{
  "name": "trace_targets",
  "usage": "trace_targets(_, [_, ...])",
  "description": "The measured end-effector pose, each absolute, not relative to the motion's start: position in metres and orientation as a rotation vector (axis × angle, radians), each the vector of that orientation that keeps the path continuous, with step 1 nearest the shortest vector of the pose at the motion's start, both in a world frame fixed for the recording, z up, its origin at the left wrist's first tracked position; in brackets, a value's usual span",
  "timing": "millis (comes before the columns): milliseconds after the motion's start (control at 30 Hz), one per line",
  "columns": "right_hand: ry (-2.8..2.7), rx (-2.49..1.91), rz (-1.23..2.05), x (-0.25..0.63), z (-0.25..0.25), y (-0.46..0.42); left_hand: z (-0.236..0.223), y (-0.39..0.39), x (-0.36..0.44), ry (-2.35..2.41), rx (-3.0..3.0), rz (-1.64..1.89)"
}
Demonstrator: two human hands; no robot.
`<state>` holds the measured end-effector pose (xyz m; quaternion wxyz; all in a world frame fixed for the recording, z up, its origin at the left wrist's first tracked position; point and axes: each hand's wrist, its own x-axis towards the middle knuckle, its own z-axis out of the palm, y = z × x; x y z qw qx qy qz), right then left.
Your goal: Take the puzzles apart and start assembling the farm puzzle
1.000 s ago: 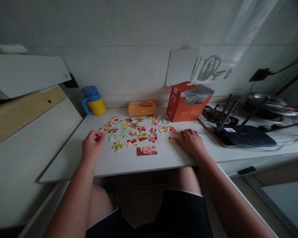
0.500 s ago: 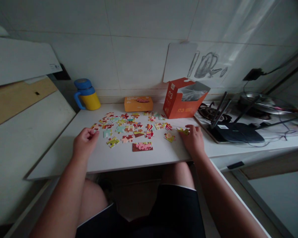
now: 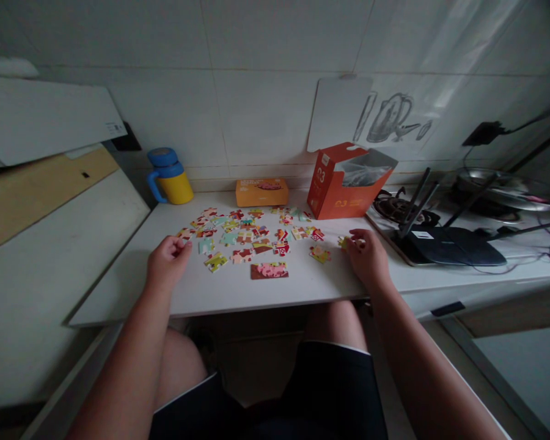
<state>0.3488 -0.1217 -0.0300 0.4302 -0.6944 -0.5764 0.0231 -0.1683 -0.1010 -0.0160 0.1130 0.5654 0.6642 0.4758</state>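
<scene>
Many colourful jigsaw puzzle pieces (image 3: 242, 255) lie spread over the white tabletop (image 3: 238, 293). My right hand (image 3: 367, 260) rests at the right of them, its fingers bent round a yellow-green puzzle piece (image 3: 343, 242) on the table. Just left of that hand lies a joined yellow-green and pink piece (image 3: 319, 253). My left hand (image 3: 168, 260) is at the left edge of the spread, fingers curled in and thumb against them; what they hold, if anything, is hidden. In front of the spread lies a small brown card with a pink picture (image 3: 269, 271).
A yellow box (image 3: 261, 194) and an open orange box (image 3: 343, 192) with clear plastic inside stand by the wall. A blue and yellow mug (image 3: 172, 183) is at the back left. To the right are a black router (image 3: 449, 246) with antennas, a gas burner (image 3: 401, 209) and a pan (image 3: 499, 183).
The view has shifted slightly left, so everything sits further right. My right hand's fingers have drawn in on the yellow-green piece. My left hand stays curled at about the same place.
</scene>
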Motion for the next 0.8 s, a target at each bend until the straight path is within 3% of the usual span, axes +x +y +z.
trace_targets(367, [-1.438, -1.838, 0.240, 0.3447, -0.0268, -0.1244, -0.0189, -0.0975, -0.1694, 1.930, 1.653, 1.435])
trace_targets(800, [-1.444, -1.886, 0.101, 0.3462, -0.0235, -0.1252, -0.0252, -0.0956, -0.1739, 1.994, 1.674, 1.415])
